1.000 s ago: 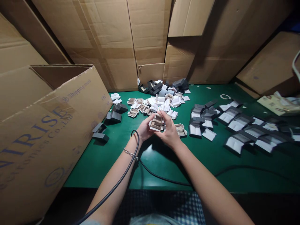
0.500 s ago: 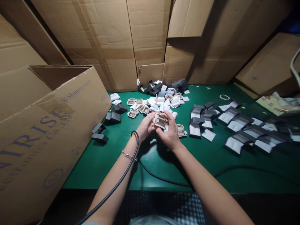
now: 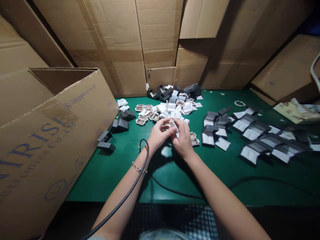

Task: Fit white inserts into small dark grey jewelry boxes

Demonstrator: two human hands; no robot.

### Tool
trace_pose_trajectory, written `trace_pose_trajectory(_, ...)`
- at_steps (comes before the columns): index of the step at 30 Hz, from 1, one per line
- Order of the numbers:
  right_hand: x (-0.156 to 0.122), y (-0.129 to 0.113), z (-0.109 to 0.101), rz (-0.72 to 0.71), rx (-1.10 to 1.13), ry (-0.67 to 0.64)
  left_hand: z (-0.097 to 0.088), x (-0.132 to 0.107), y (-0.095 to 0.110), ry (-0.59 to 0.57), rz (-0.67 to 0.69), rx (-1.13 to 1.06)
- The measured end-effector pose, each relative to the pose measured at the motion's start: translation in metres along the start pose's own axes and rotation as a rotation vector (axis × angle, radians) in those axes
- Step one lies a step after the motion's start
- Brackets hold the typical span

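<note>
My left hand (image 3: pixel 158 135) and my right hand (image 3: pixel 183 139) meet above the green table (image 3: pixel 120 166), both closed on a small stack of white and tan inserts (image 3: pixel 172 124). The fingers cover most of the stack. Just behind the hands lies a loose pile of the same white inserts (image 3: pixel 168 109). Another tan insert (image 3: pixel 193 138) rests on the table right of my right hand. A bracelet sits on my left wrist.
A large open cardboard box (image 3: pixel 47 133) stands at the left. Dark grey boxes with white pads (image 3: pixel 252 133) lie in rows at the right, more dark boxes (image 3: pixel 120 124) at the left. A black cable (image 3: pixel 175 190) crosses the table. Cardboard walls (image 3: pixel 160 43) stand behind.
My hands have closed tighter round the stack and shifted slightly away from me; the stack now shows less between the fingers.
</note>
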State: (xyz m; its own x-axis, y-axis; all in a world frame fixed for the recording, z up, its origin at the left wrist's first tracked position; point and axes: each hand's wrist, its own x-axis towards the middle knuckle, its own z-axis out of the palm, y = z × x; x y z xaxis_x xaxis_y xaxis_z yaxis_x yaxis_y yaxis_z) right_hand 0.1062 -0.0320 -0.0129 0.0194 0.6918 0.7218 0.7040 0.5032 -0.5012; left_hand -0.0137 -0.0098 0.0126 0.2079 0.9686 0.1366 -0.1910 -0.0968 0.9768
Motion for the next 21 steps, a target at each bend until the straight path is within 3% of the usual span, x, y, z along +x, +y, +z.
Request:
trace_pose_trajectory(10,0.0,-0.0067,-0.0029,-0.042,0.039,0.037,0.005,-0.0038,0.0043,-0.002,-0.176,-0.234)
trace_pose_trajectory(21,-0.0009,-0.006,-0.0026,-0.22,0.015,0.114,0.0051,-0.0013,0.0042,0.101,-0.117,-0.325)
